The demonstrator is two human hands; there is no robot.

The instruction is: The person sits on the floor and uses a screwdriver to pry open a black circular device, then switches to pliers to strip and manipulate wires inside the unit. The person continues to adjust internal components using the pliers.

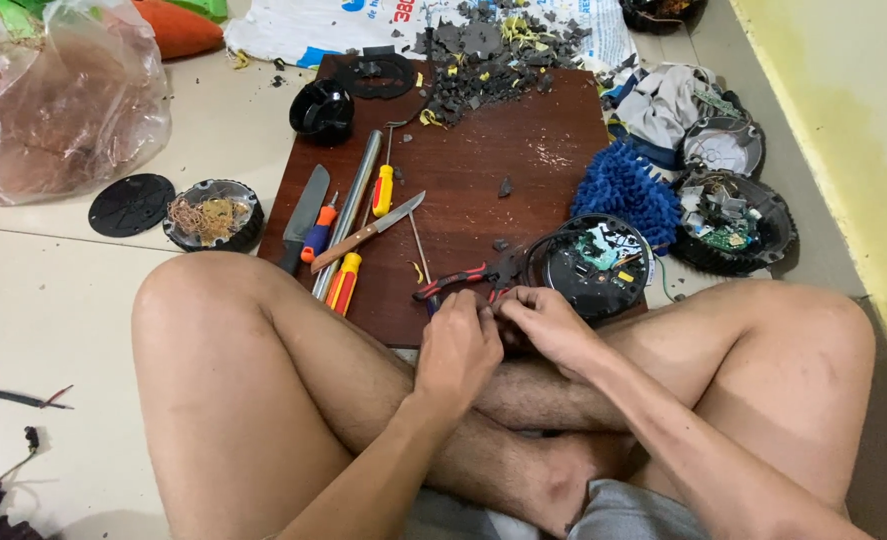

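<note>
I sit cross-legged on the floor behind a dark red wooden board (483,170). My left hand (456,345) and my right hand (543,322) meet just in front of the board's near edge, fingers closed on a small part that I cannot make out. Red-handled pliers (463,278) lie on the board right beyond my fingers. A round black housing (595,262) with a circuit board and wires inside sits beside my right hand.
On the board lie a cleaver (303,215), a knife (368,232), screwdrivers (343,282), a metal rod (351,205) and a heap of grey plastic scraps (488,50). Around it: a blue mop pad (623,188), more black housings (733,220), a dish of copper wire (213,215), a plastic bag (58,95).
</note>
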